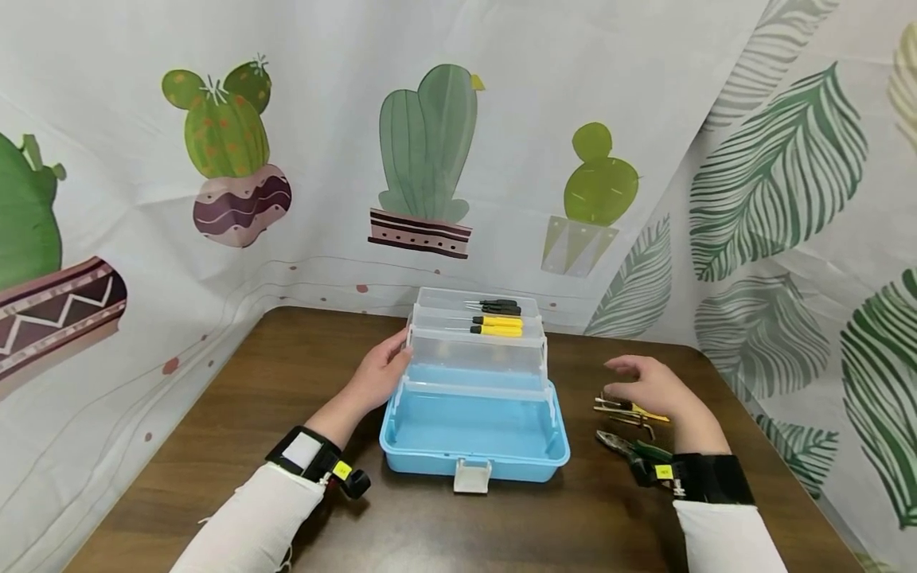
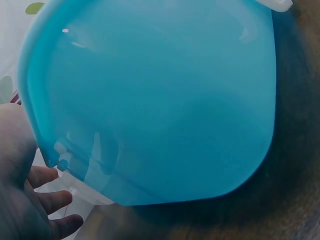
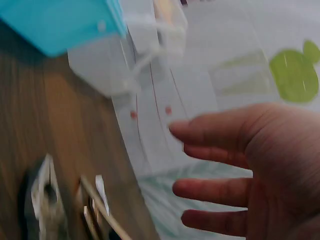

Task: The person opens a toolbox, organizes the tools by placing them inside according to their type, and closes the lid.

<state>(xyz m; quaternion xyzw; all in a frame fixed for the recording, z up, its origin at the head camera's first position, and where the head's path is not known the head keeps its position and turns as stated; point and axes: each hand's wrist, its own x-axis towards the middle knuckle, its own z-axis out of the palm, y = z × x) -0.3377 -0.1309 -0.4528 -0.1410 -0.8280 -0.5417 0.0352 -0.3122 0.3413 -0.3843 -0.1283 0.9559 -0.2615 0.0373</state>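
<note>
A light blue toolbox [image 1: 473,465] stands unfolded on the table, its translucent trays [image 1: 476,354] stepped up at the back. Two yellow-handled screwdrivers [image 1: 497,326] lie in one tray, with black-handled screwdrivers [image 1: 497,306] in the tray above. My left hand [image 1: 380,372] holds the left edge of the raised trays, thumb in front; in the left wrist view its other fingers [image 2: 55,201] extend past the blue side wall. My right hand [image 1: 655,390], holding nothing, hovers over loose tools at the right, fingers spread and slightly bent. Below it lie pliers [image 1: 614,442] with green handles.
Beside the pliers are a bent brass-coloured hex key [image 1: 645,427] and a yellow-handled tool [image 1: 648,413], partly hidden by my right hand. A white latch [image 1: 473,477] hangs from the toolbox front. A printed curtain [image 1: 322,199] hangs behind the brown table [image 1: 286,374].
</note>
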